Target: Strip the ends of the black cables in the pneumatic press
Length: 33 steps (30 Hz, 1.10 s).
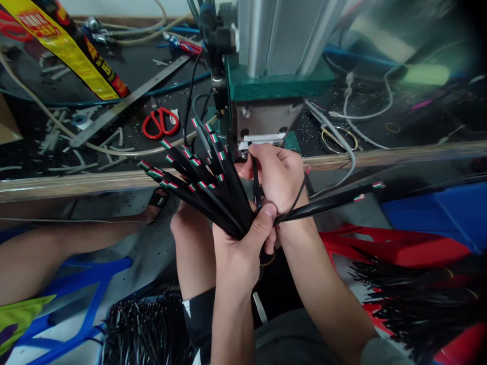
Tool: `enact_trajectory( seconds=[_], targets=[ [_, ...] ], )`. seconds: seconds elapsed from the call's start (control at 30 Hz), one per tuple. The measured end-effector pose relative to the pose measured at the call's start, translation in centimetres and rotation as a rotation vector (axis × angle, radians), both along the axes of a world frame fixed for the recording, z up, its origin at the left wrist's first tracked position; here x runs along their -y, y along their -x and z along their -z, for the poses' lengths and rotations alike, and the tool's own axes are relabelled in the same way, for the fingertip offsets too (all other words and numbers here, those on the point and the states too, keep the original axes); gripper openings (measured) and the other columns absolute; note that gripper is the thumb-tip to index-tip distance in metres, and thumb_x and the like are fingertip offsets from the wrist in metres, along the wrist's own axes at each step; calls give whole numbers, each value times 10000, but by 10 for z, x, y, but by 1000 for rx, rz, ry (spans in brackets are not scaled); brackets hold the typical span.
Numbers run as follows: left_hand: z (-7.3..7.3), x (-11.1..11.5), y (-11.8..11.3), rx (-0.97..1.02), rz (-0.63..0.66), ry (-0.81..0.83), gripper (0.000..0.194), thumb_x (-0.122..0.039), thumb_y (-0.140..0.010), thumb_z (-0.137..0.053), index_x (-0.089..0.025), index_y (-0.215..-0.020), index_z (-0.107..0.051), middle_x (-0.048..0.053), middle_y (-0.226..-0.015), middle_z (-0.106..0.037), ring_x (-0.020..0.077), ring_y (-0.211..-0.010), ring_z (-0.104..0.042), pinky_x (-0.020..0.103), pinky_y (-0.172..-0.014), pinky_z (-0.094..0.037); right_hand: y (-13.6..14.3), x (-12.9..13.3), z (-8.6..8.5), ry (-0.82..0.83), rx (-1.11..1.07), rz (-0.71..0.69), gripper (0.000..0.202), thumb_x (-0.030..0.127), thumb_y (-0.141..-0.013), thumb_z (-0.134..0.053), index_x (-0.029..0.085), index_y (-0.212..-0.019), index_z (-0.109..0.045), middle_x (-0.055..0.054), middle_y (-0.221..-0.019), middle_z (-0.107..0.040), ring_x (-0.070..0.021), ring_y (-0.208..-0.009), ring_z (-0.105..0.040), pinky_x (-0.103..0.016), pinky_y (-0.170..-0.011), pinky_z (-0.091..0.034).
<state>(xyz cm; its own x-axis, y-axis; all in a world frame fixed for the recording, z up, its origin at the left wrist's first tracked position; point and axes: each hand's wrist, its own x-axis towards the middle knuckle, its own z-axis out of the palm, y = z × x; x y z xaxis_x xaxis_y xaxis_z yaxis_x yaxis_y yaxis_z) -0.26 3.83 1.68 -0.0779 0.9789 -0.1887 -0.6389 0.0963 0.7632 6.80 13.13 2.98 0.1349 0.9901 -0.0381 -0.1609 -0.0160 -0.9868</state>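
My left hand (243,248) is wrapped round a bundle of black cables (213,195), whose cut ends show red, white and green wires fanned out to the upper left. A few more cables (327,204) of the same kind stick out to the right, across my right wrist. Just below the press machine (266,116), my right hand (279,170) pinches a single black cable (254,175) near its end. The tip of that cable is hidden by my fingers at the machine's lower opening.
Red-handled scissors (160,123), a steel ruler (129,101) and grey tube scraps lie on the black bench. Another pair of scissors (338,139) is right of the machine. Black cables fill a container (148,329) below; more (422,299) rest on a red stool. Another person's leg (57,238) is at left.
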Motion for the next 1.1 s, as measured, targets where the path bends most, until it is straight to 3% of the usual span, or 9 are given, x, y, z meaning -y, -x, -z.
enact_trajectory(
  seconds=[0.17, 0.47, 0.6, 0.83, 1.1],
  targets=[
    [6, 0, 1, 13, -5, 9, 364, -274, -915, -979, -199, -743, -667, -47, -524, -639, 80, -399, -506, 182, -436, -432, 0, 1, 2, -73, -10, -10, 466, 264, -968, -671, 225, -511, -583, 26, -525, -563, -120, -545, -584, -242, -599, -553],
    [45, 5, 7, -24, -64, 33, 524, -498, -796, -1073, -214, -863, -637, -67, -534, -623, 82, -392, -494, 167, -411, -412, -4, 16, 10, -176, 53, -93, 384, 392, -1073, -648, 238, -722, -626, -2, -676, -680, -182, -691, -711, -280, -649, -540],
    [55, 13, 12, -80, 7, 26, 507, -549, -827, -1045, -187, -861, -692, -48, -541, -614, 91, -416, -512, 193, -446, -437, -13, 29, 16, -235, 49, -142, 372, 405, -1122, -629, 232, -798, -687, -22, -771, -727, -202, -799, -752, -302, -739, -559],
    [53, 19, 14, -23, -10, 62, 518, -531, -766, -1090, -186, -851, -713, -59, -569, -598, 82, -417, -513, 187, -441, -448, -27, 46, 11, -297, 6, -274, 441, 463, -1146, -637, 212, -791, -711, 2, -687, -636, -130, -553, -530, -281, -516, -403],
    [48, 23, 10, 12, 18, 64, 539, -609, -797, -1043, -181, -822, -717, -37, -597, -602, 73, -420, -475, 187, -423, -435, -42, 56, 18, -203, -276, -478, 450, 542, -1073, -740, 208, -772, -748, -19, -709, -621, -144, -566, -540, -292, -517, -406]
  ],
)
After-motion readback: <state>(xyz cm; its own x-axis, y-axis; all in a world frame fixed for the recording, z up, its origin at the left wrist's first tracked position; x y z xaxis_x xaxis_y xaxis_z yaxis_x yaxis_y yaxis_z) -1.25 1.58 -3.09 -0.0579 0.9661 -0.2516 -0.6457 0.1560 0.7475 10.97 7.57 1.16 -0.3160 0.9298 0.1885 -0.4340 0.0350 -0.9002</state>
